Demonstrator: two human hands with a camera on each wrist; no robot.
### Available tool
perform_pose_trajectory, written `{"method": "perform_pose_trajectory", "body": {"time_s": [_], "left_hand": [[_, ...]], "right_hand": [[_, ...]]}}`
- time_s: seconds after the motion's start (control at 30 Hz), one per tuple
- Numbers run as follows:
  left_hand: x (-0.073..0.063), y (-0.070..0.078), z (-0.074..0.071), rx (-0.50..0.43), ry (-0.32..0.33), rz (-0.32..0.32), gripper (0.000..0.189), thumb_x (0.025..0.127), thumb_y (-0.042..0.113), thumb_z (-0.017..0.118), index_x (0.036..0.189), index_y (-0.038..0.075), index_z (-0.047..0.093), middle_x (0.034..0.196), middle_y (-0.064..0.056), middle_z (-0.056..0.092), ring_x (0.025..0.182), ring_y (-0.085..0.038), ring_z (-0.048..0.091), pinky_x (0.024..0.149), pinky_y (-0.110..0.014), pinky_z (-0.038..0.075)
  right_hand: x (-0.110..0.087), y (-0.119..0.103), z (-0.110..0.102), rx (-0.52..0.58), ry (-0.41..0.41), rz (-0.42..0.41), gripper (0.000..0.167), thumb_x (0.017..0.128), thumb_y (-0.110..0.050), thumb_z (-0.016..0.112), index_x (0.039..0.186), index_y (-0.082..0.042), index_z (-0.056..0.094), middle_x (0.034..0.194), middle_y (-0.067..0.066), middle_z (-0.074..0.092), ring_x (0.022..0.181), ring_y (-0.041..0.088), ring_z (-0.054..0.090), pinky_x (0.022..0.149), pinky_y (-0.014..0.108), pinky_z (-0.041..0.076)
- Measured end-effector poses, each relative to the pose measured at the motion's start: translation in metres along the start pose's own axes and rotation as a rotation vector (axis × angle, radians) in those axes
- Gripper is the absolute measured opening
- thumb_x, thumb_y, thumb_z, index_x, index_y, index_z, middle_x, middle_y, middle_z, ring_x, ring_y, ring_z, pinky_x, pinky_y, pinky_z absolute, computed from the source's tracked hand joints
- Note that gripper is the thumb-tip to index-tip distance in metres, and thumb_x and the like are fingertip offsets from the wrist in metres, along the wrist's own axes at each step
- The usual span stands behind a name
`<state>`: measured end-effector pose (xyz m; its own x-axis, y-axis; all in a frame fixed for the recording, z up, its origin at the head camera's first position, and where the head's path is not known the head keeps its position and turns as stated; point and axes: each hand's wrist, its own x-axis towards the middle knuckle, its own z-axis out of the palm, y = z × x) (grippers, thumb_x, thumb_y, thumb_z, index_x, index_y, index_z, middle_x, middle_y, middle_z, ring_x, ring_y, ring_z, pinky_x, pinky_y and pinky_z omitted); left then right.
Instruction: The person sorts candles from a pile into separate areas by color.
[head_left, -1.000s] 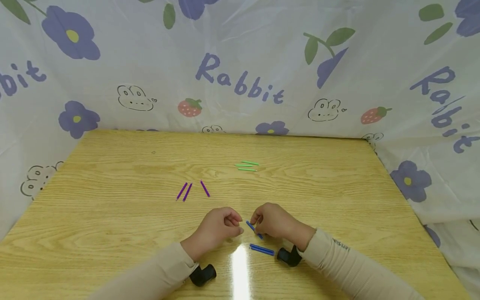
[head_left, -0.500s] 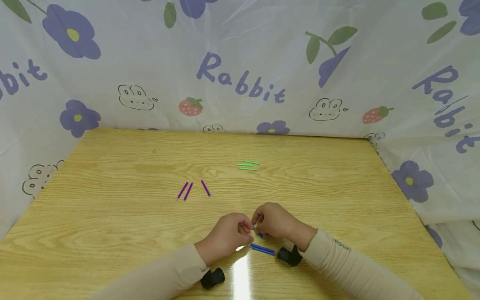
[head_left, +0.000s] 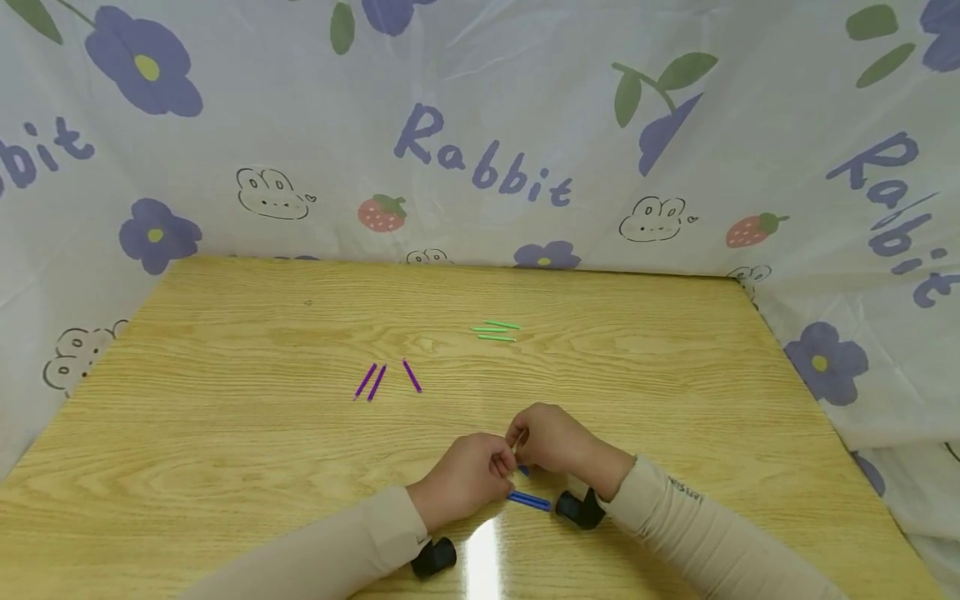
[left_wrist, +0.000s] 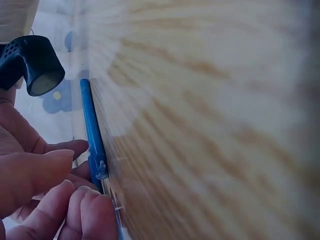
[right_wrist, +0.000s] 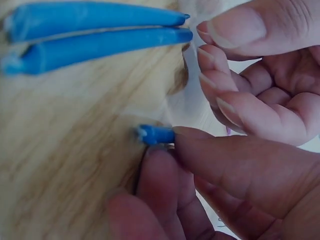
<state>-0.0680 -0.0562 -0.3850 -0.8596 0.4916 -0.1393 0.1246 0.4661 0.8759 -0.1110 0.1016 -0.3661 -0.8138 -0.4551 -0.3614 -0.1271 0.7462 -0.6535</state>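
In the right wrist view my right hand [right_wrist: 240, 170] pinches a thin blue candle [right_wrist: 159, 134] between thumb and fingers, its stubby end poking out. From the head, only a short piece of that candle shows under the right hand [head_left: 553, 440]. My left hand [head_left: 468, 475] has come close beside it, fingers loosely bent, nothing visible between thumb and fingertips. Two more blue candles [head_left: 529, 500] lie side by side on the table just below the hands. The left fingertips are right by the ends of this pair [right_wrist: 100, 45].
Three purple candles [head_left: 412, 376] lie left of centre on the wooden table [head_left: 225, 450]. Farther back are three light green candles [head_left: 495, 329]. A black wrist camera [head_left: 579, 510] sits by the right sleeve, another black camera [head_left: 435, 557] by the left. A printed cloth [head_left: 480, 108] hangs behind.
My left hand has moved right and slightly toward me, up to the right hand, covering part of the candle there and the near ends of the pair. The right hand has stayed nearly still.
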Motion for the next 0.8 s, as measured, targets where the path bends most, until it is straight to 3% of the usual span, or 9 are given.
{"method": "perform_pose_trajectory", "body": {"time_s": [0.23,0.43,0.8], "left_hand": [[-0.0001,0.0030,-0.0011,0.024,-0.035,0.018,0.013,0.077,-0.011,0.069,0.085,-0.002,0.064,0.081,-0.004,0.060,0.073,-0.012,0.053,0.064,-0.024,0.046],[0.0013,0.0032,-0.0008,0.081,-0.027,0.052,0.012,0.077,-0.012,0.068,0.081,-0.001,0.064,0.080,-0.004,0.060,0.071,-0.010,0.052,0.063,-0.023,0.045],[0.0021,0.0038,0.0004,0.103,-0.045,0.024,0.016,0.076,-0.013,0.067,0.080,0.002,0.064,0.080,-0.004,0.061,0.070,-0.010,0.051,0.064,-0.023,0.045]], "right_hand": [[-0.0002,0.0002,-0.0017,-0.028,0.011,0.000,0.008,0.080,0.002,0.071,0.083,-0.006,0.072,0.068,-0.001,0.062,0.056,0.010,0.053,0.057,0.023,0.044],[0.0005,-0.0001,-0.0020,-0.047,0.016,-0.005,0.007,0.080,0.001,0.071,0.082,-0.006,0.073,0.071,0.000,0.064,0.059,0.011,0.055,0.059,0.024,0.046],[0.0027,-0.0004,-0.0029,-0.084,0.022,0.008,0.011,0.078,0.002,0.072,0.079,-0.009,0.072,0.074,-0.001,0.065,0.064,0.012,0.054,0.060,0.024,0.046]]}}
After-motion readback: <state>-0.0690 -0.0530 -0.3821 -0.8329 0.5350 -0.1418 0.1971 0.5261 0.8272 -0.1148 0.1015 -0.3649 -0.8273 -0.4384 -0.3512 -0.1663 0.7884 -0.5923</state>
